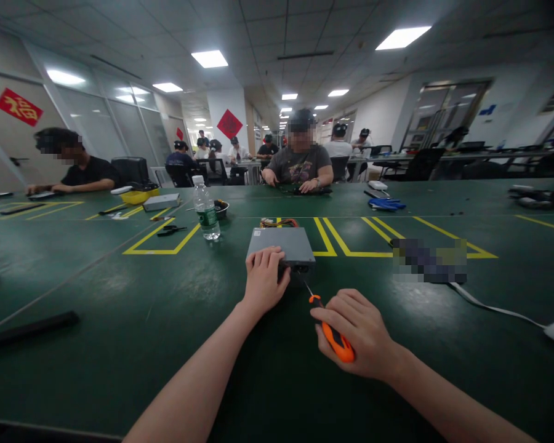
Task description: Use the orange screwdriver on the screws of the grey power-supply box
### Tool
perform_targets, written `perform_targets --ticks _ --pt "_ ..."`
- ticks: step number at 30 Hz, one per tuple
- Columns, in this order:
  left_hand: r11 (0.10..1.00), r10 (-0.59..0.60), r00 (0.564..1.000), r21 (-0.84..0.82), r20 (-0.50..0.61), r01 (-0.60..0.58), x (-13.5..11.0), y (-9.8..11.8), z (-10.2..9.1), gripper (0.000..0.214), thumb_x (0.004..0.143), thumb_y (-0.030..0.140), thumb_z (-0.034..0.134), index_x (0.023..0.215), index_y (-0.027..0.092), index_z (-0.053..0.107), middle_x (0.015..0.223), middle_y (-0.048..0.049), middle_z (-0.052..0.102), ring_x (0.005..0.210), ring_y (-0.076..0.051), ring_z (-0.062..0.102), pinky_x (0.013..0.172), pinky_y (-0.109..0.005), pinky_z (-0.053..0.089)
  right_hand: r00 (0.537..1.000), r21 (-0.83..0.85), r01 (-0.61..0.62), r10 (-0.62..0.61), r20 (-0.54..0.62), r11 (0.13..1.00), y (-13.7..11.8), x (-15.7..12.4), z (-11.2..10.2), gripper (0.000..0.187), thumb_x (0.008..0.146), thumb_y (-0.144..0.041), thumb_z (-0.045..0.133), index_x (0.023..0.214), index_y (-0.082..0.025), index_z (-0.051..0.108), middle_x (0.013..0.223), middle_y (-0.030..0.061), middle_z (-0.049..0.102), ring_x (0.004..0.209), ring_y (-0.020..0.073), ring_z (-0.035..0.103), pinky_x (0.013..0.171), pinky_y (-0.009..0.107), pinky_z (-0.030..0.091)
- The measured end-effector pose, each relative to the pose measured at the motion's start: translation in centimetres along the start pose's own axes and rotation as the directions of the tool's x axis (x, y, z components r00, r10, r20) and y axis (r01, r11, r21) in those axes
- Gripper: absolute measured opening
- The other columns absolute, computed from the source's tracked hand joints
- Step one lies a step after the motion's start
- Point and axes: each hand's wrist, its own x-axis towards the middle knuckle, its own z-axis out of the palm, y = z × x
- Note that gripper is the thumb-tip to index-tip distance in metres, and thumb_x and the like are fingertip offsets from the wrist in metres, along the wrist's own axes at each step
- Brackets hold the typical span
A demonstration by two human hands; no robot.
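Note:
A grey metal box (pixel 284 243) with coloured wires at its far end lies on the green table (pixel 120 320) in front of me. My left hand (pixel 264 280) rests on the box's near left corner, fingers curled over its top edge. My right hand (pixel 357 335) is wrapped around the orange and black handle of a screwdriver (pixel 333 335). The thin shaft points up and left, and its tip is at the box's near face.
A water bottle (pixel 206 210) stands left of the box, with black pliers (pixel 170 231) beside it. A blurred object (pixel 428 259) and a white cable (pixel 489 306) lie to the right. Two people sit across the table, one opposite and one far left. A black bar (pixel 28 329) lies near left.

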Motion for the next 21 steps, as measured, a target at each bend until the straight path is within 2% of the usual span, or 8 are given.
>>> perform_targets --ticks 4,21 --pt "1.0 0.004 1.0 -0.006 0.003 -0.004 0.05 -0.02 -0.11 0.023 0.08 0.027 0.05 0.102 0.022 0.049 0.116 -0.0057 0.055 0.11 -0.021 0.045 0.093 -0.04 0.028 0.995 -0.043 0.03 -0.034 -0.089 0.999 0.72 -0.21 -0.83 0.016 0.072 -0.016 0.054 0.087 -0.015 0.055 0.066 0.0006 0.053 0.059 0.0113 0.046 0.061 0.03 0.04" --pt "1.0 -0.002 1.0 -0.027 0.011 0.003 -0.02 -0.11 -0.03 0.023 0.08 0.026 0.05 0.102 0.022 0.048 0.117 -0.0062 0.055 0.111 -0.022 0.045 0.094 -0.04 0.027 0.999 -0.093 0.013 -0.018 -0.046 0.996 1.08 -0.26 -0.7 0.014 0.074 -0.019 0.054 0.087 -0.015 0.058 0.067 0.0013 0.053 0.061 0.0115 0.046 0.062 0.029 0.04"
